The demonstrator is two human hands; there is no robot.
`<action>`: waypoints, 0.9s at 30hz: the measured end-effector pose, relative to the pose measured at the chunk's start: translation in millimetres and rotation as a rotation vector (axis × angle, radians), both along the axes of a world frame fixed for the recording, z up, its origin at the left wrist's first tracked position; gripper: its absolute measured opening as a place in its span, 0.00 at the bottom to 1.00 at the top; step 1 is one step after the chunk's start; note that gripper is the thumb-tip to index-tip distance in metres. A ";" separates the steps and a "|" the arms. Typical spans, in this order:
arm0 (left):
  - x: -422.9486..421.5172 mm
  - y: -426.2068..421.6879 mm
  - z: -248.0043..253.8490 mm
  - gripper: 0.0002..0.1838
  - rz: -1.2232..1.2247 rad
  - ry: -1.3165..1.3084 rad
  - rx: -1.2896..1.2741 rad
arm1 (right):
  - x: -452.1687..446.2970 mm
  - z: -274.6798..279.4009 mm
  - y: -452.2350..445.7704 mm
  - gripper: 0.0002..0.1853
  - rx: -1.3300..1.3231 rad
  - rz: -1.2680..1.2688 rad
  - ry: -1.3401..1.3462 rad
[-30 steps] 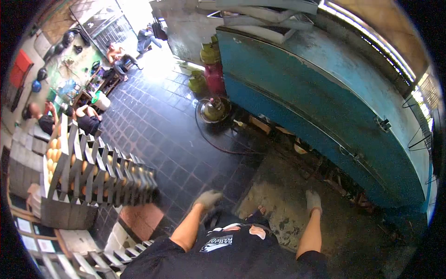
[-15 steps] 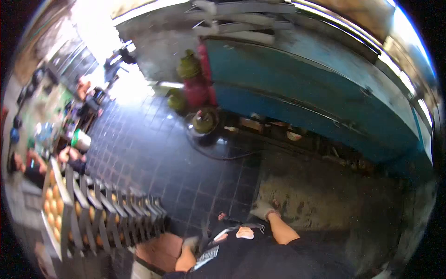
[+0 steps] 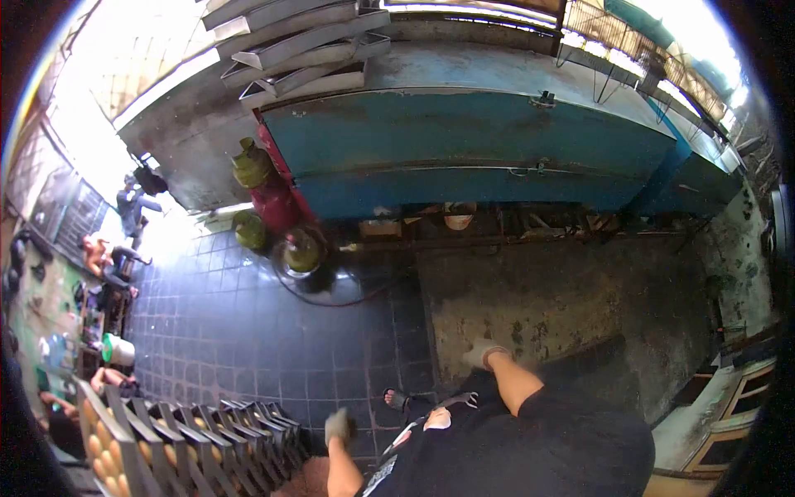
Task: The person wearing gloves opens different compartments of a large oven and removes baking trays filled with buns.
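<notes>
Two hands in grey gloves: left hand [image 3: 338, 427], right hand [image 3: 480, 354]. Can't tell if either is open or closed, fingers too blurred.

One stack of dark, shallow, rectangular trays [image 3: 203, 447], at least eight layers; too overlapped for an exact count. Many round golden-brown buns [image 3: 108, 455] in them, countable only in part.

Stack is left of the left hand, near but apart; right hand is well apart, over the worn tan floor patch [image 3: 530, 327]. Stack's long axis runs roughly left-right in view, clearest buns at its left end. Tray edges slant in alternating directions.

Across the dark tiled floor [image 3: 273, 331]: three green metal gas cylinders [image 3: 301, 253], at least one pink metal gas cylinder [image 3: 275, 207], one long blue metal cabinet [image 3: 464, 137] with its long axis left-right. One white bucket with green rim [image 3: 119, 351] farther left.
</notes>
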State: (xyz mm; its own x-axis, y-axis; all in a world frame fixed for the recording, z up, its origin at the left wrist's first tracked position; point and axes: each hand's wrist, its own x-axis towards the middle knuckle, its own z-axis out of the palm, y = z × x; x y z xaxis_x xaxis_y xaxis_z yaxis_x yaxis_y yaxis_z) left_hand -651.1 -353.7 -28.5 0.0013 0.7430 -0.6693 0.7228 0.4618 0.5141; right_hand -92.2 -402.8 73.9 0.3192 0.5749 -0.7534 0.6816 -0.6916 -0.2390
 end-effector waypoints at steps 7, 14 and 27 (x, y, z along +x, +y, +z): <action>216.4 -22.5 96.7 0.18 0.462 -0.489 0.101 | 106.6 -72.3 -15.1 0.45 -0.051 0.181 0.339; 333.4 -222.1 76.6 0.24 0.509 -0.243 0.146 | 243.8 -40.8 -110.9 0.38 0.229 -0.085 0.354; 356.2 -607.8 90.4 0.39 0.413 0.135 -0.478 | 434.9 -225.6 -482.7 0.24 -0.182 0.952 0.120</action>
